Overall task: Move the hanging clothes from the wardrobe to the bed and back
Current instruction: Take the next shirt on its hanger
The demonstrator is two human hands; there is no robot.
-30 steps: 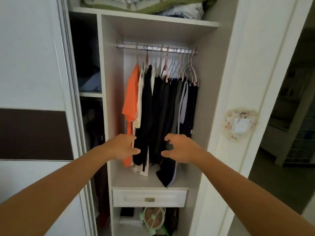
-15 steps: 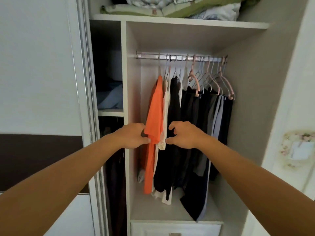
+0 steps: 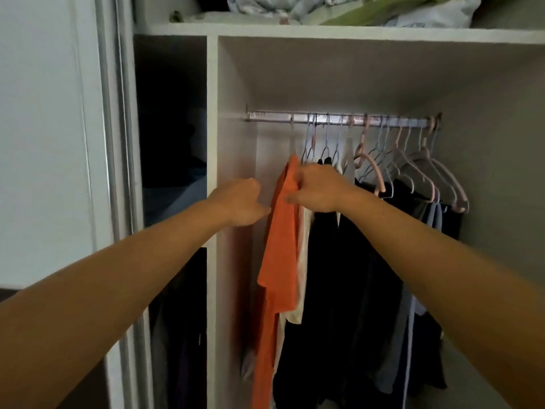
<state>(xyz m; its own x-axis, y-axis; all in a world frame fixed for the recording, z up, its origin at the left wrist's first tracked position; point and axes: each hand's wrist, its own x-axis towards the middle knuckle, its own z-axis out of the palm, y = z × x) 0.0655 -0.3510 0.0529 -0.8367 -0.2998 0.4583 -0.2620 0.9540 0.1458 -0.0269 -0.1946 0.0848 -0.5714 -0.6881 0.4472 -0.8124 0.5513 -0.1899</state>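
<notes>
Hanging from the silver metal rail [image 3: 339, 119] inside the open white wardrobe [image 3: 212, 143]: the orange fabric shirt [image 3: 281, 246] at the left end, then a cream garment [image 3: 303, 261], then dark clothes [image 3: 354, 276] on pink and pale wire hangers [image 3: 413, 169] to the right. Right hand [image 3: 321, 188] has its fingers curled, pinching the orange shirt near its shoulder. Left hand [image 3: 240, 202] is loosely fisted just left of the shirt, thumb tip at the fabric edge; whether it holds anything cannot be told. Folded bedding [image 3: 368, 10] lies on the top shelf.
</notes>
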